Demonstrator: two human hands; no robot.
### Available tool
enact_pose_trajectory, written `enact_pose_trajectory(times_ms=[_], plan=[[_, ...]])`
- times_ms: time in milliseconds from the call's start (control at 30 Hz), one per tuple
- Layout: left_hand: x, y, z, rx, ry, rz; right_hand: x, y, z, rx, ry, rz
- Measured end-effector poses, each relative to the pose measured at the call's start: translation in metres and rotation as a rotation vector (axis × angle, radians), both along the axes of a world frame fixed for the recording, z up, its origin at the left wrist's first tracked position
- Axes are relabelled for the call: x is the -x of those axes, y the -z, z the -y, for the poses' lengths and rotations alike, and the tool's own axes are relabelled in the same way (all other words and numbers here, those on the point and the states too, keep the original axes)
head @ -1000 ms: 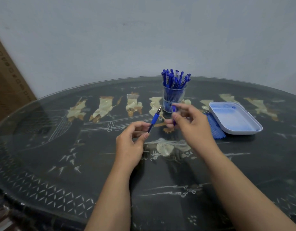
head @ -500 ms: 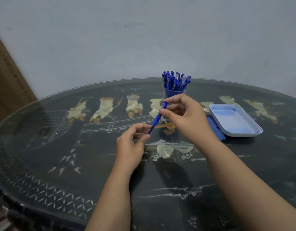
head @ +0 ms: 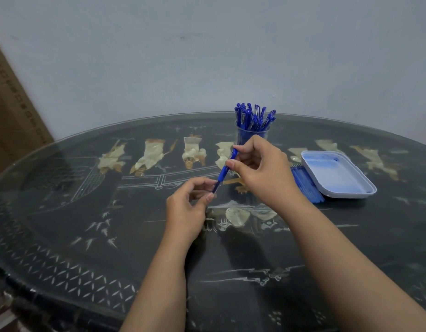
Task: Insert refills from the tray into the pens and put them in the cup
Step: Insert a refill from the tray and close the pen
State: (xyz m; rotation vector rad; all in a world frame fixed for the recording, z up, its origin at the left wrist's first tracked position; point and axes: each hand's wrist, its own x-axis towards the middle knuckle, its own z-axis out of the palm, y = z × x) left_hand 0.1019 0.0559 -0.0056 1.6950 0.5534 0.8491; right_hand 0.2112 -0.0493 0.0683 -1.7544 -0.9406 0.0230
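While both hands hover over the dark glass worktop (head: 63,212), the left hand (head: 185,207) pinches the lower end of a blue pen (head: 221,176) between thumb and fingers; the right hand (head: 262,171) pinches its upper end, fingers curled; pen tilted, in front of the clear cup (head: 251,135) packed with blue pens; white tray (head: 336,173) at right, refills (head: 306,185) lying just beside it.

The right hand (head: 262,173) has come onto the pen (head: 222,175).
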Motion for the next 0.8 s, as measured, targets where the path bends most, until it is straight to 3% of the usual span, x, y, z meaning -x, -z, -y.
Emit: enact_pose_trajectory(times_ms=[333, 667, 800], plan=[[0.002, 0.003, 0.000, 0.039, -0.010, 0.037, 0.011, -0.003, -0.010, 0.041, 0.002, 0.121], [-0.003, 0.000, 0.002, 0.032, 0.004, 0.046, 0.015, 0.012, -0.008, 0.006, 0.000, 0.037], [-0.002, 0.000, 0.002, 0.069, -0.003, 0.051, -0.013, -0.029, -0.002, -0.175, 0.135, 0.040]])
